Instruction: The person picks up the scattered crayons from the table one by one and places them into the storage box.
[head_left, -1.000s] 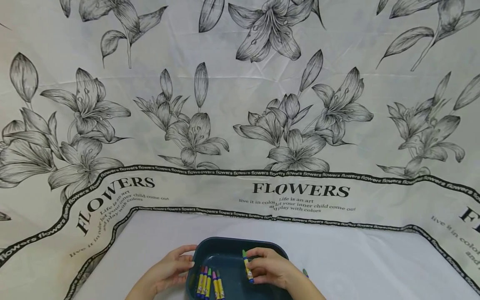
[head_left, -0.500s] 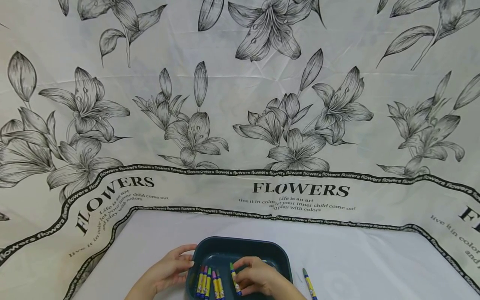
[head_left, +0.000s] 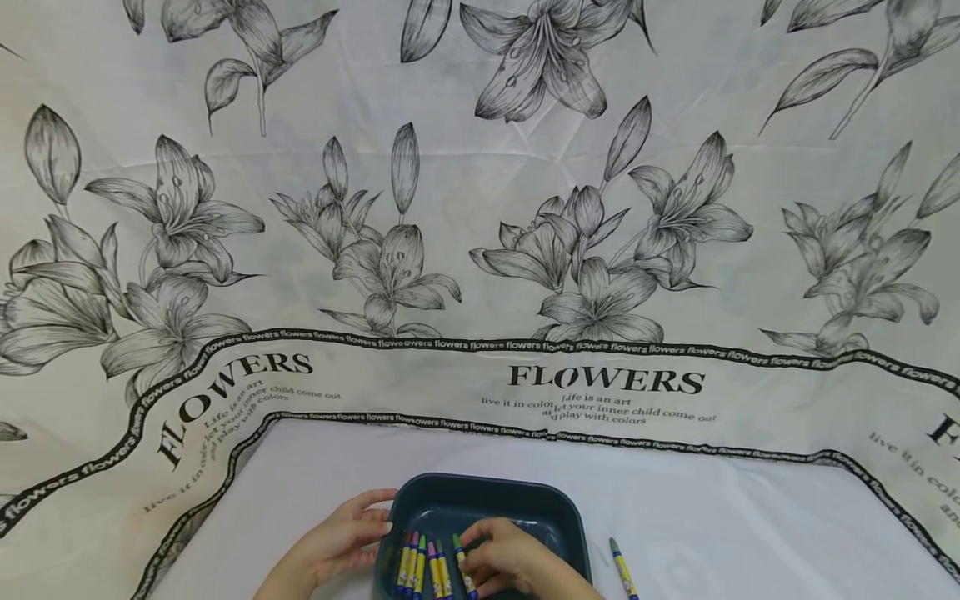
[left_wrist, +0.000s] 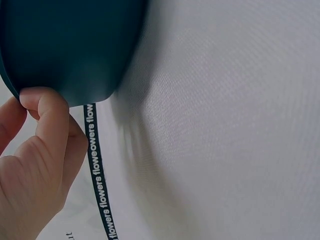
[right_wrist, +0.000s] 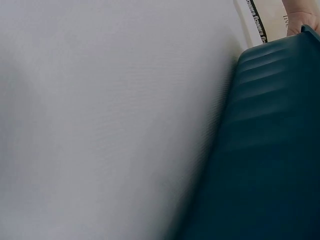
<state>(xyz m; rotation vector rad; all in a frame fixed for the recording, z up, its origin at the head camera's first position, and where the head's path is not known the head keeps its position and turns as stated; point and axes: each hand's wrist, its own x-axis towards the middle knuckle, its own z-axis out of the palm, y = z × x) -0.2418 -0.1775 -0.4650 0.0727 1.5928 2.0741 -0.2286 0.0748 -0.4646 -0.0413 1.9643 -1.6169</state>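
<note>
A dark teal tray (head_left: 487, 492) stands on the white cloth at the bottom middle of the head view. My left hand (head_left: 337, 542) grips its left rim; in the left wrist view the fingers (left_wrist: 50, 117) of that hand curl at the tray's edge. Inside the tray, my right hand (head_left: 506, 558) pinches a green crayon (head_left: 462, 567) with a yellow wrapper, its tip pointing away from me. Just left of it several crayons (head_left: 420, 567) with yellow wrappers lie side by side. The right wrist view shows the tray's outer wall (right_wrist: 270, 135), but not the right hand.
Another green-tipped crayon (head_left: 623, 570) lies on the white cloth (head_left: 720, 525) to the right of the tray. Behind the table hangs a pale curtain (head_left: 465, 250) printed with flowers, with a black lettered band along its lower edge.
My right hand has moved left and down with the green crayon, to beside the row of crayons. The crayon on the cloth has come into fuller view. My left hand stays at the rim.
</note>
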